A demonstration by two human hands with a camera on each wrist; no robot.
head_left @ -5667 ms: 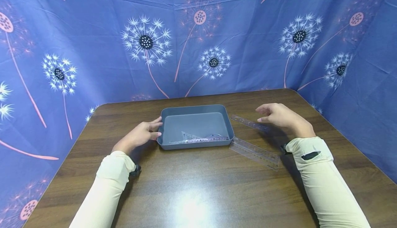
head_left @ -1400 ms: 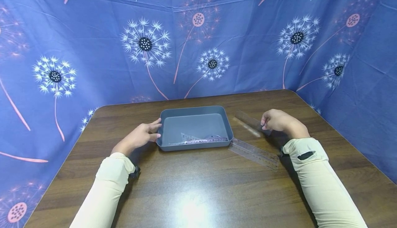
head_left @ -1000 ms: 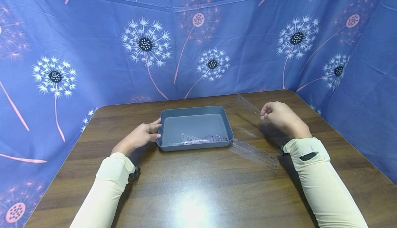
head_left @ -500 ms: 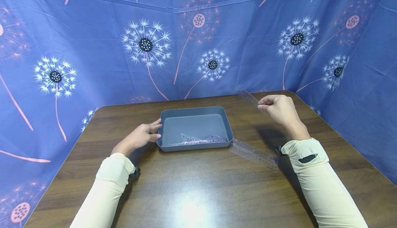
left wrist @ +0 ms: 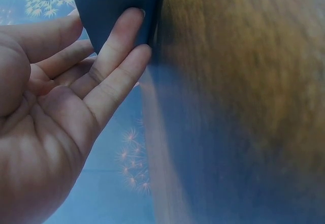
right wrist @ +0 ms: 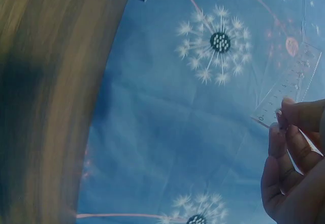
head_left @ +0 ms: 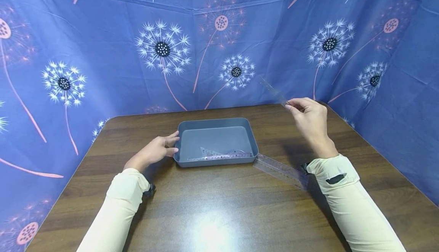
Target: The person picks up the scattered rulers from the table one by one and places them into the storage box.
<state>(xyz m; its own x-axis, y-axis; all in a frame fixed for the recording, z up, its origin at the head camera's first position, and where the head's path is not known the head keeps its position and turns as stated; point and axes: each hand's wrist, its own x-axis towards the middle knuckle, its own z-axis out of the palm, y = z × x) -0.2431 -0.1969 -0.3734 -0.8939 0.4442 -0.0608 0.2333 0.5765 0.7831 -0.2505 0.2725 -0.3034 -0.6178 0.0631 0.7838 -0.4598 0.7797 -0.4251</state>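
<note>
Between thumb and fingers, my right hand (head_left: 310,124) pinches a clear ruler (head_left: 271,86) by its near end, raised above the table and pointing up to the left. Its printed scale and digits show in the right wrist view, with the fingertips (right wrist: 284,122) at one end. My left hand (head_left: 152,152) rests against the left wall of a grey rectangular tray (head_left: 216,136). Its extended fingers (left wrist: 122,36) lie along the outside in the left wrist view. Inside the tray's near side are clear drawing pieces: a ruler (head_left: 223,155) and a triangular set square (head_left: 207,152).
Another clear, wide ruler-like strip (head_left: 281,170) lies on the brown wooden table (head_left: 164,206), from the tray's near right corner toward my right wrist. A blue dandelion-print cloth (head_left: 113,54) hangs behind the table and along its right side.
My right hand picked up the ruler from the table right of the tray and raised it, its far end tilting upward against the cloth. My left hand and the tray stayed put.
</note>
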